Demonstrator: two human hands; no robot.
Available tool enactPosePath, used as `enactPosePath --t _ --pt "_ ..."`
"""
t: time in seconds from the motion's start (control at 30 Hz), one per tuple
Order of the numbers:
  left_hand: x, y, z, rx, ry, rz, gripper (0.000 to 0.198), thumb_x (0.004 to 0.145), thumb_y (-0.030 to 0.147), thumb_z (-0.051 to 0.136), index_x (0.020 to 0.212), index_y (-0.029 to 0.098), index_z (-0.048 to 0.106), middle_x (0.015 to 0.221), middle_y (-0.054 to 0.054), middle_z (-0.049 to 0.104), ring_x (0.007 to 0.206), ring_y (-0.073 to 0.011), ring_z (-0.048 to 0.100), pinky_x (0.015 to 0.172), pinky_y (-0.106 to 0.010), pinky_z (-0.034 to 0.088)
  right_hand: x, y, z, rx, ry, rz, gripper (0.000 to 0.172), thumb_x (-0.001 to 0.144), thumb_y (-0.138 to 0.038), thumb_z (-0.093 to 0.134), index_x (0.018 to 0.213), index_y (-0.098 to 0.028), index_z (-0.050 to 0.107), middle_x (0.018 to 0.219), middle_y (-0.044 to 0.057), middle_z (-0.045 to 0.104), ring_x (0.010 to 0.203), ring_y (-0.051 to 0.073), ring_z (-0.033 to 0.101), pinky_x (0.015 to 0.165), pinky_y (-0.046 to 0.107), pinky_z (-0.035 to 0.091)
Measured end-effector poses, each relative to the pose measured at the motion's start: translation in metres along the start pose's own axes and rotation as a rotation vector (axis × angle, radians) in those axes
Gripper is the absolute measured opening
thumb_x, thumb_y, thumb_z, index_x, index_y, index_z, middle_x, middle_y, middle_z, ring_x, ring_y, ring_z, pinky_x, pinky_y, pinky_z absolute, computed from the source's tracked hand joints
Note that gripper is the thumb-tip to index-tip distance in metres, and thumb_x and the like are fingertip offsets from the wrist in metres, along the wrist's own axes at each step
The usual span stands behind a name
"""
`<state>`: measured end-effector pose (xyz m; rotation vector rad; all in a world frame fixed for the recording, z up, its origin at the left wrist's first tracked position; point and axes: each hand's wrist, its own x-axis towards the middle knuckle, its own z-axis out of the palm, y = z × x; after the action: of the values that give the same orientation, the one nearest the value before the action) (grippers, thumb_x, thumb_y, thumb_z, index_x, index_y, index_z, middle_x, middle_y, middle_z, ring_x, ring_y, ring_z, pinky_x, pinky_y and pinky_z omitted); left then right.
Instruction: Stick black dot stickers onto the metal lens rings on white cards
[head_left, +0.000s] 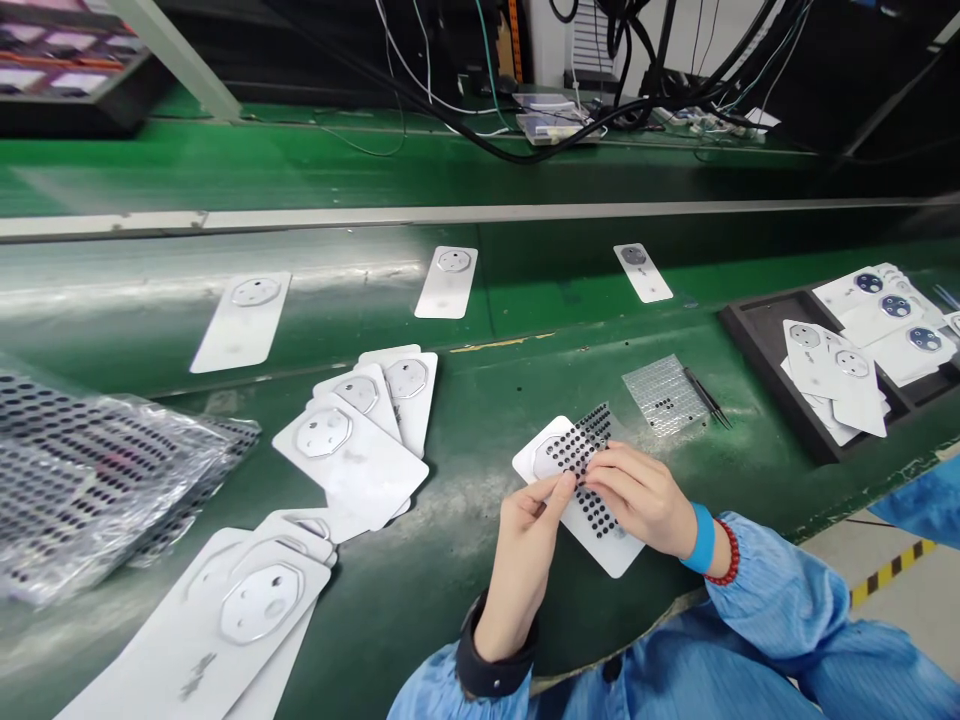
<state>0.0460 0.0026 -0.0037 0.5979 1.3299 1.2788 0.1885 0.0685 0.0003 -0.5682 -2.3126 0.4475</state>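
A clear sheet of black dot stickers [596,512] is held between both hands, over a white phone back panel [616,556] lying on the green bench. My left hand [526,535] pinches the sheet's left edge between thumb and finger. From the right, my right hand [641,495] has its fingers closed at the sheet's other side; the fingertips partly hide what they grip. The panel's round camera ring [546,456] shows partly under the sheet. To the right lie a second clear sheet [660,392] with few black dots and black tweezers [707,397].
Stacked white panels lie left of my hands [367,465] and nearer front left [247,640]. Bagged dot sheets [90,480] rest far left. Single panels [448,283] sit on the green belt behind. A black tray [780,400] holds several panels at right; cables [517,155] hang behind.
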Motion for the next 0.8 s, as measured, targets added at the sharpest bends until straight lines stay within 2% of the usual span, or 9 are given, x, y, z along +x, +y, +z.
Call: enactPosePath --t 0.13,0.23,0.3,0.37,0.43,0.5,0.57,0.67,0.8 --pt "0.004 -0.004 -0.003 0.098 0.048 0.024 0.031 0.079 0.043 0.068 0.079 0.013 0.076 0.069 -0.004 0.069 0.062 -0.0162 0.056 0.058 -0.026 0.044 -0.006 0.012 0.009 0.001 -0.116 0.051 0.018 0.096 -0.010 0.042 0.091 -0.016 0.058 0.088 0.009 0.064 0.082 0.018 0.060 0.076 0.034 0.056" --pt "0.004 -0.004 -0.014 0.205 0.148 0.089 0.035 0.080 0.038 0.067 0.106 0.015 0.070 0.066 0.000 0.064 0.049 -0.0123 0.047 0.050 -0.024 0.039 -0.013 0.029 0.016 0.002 -0.163 0.120 0.022 0.096 -0.011 0.039 0.084 -0.018 0.056 0.084 0.008 0.063 0.079 0.019 0.059 0.070 0.033 0.054" --pt "-0.002 -0.001 -0.024 0.300 0.239 0.153 0.058 0.083 0.035 0.065 0.135 0.018 0.048 0.056 0.006 0.055 0.043 -0.0123 0.043 0.045 -0.023 0.035 -0.016 0.036 0.016 0.011 -0.149 0.153 0.023 0.097 -0.012 0.039 0.081 -0.019 0.055 0.081 0.007 0.061 0.076 0.018 0.059 0.068 0.032 0.054" --pt "-0.010 0.004 -0.031 0.354 0.297 0.191 0.067 0.087 0.036 0.061 0.143 0.018 0.030 0.052 0.009 0.050 0.041 -0.0139 0.044 0.044 -0.023 0.036 -0.012 0.033 0.010 0.036 -0.112 0.189 0.020 0.096 -0.012 0.042 0.083 -0.019 0.055 0.082 0.006 0.062 0.077 0.017 0.060 0.069 0.030 0.054" --pt "-0.020 0.012 -0.031 0.362 0.280 0.196 0.050 0.089 0.038 0.058 0.131 0.019 0.039 0.063 0.003 0.058 0.050 -0.0154 0.053 0.048 -0.023 0.042 -0.003 0.019 0.000 0.101 -0.025 0.238 0.016 0.095 -0.011 0.047 0.087 -0.020 0.057 0.087 0.006 0.064 0.082 0.017 0.062 0.073 0.030 0.054" --pt "-0.029 0.020 -0.025 0.378 0.208 0.197 0.028 0.090 0.041 0.056 0.109 0.020 0.053 0.074 -0.001 0.063 0.058 -0.0153 0.057 0.053 -0.023 0.045 0.010 -0.001 -0.009 0.165 0.081 0.247 0.013 0.093 -0.011 0.051 0.089 -0.020 0.060 0.091 0.006 0.065 0.088 0.018 0.064 0.083 0.033 0.054" --pt "-0.036 0.026 -0.015 0.406 0.150 0.199 0.022 0.091 0.042 0.054 0.098 0.021 0.058 0.071 0.001 0.061 0.056 -0.0133 0.054 0.052 -0.021 0.044 0.023 -0.021 -0.013 0.177 0.162 0.185 0.014 0.091 -0.010 0.053 0.090 -0.020 0.062 0.093 0.006 0.066 0.089 0.018 0.064 0.093 0.040 0.051" --pt "-0.043 0.032 -0.001 0.421 0.132 0.227 0.023 0.093 0.040 0.052 0.100 0.021 0.060 0.065 0.003 0.058 0.051 -0.0111 0.050 0.048 -0.019 0.041 0.034 -0.037 -0.011 0.119 0.218 0.083 0.016 0.091 -0.008 0.052 0.092 -0.019 0.064 0.094 0.007 0.065 0.089 0.018 0.063 0.098 0.046 0.049" --pt "-0.046 0.034 0.006 0.440 0.120 0.306 0.017 0.094 0.034 0.051 0.099 0.021 0.060 0.070 0.003 0.061 0.057 -0.0111 0.054 0.053 -0.019 0.045 0.036 -0.039 -0.009 0.099 0.264 0.084 0.016 0.090 -0.007 0.055 0.089 -0.018 0.065 0.091 0.006 0.065 0.086 0.016 0.064 0.097 0.044 0.050"
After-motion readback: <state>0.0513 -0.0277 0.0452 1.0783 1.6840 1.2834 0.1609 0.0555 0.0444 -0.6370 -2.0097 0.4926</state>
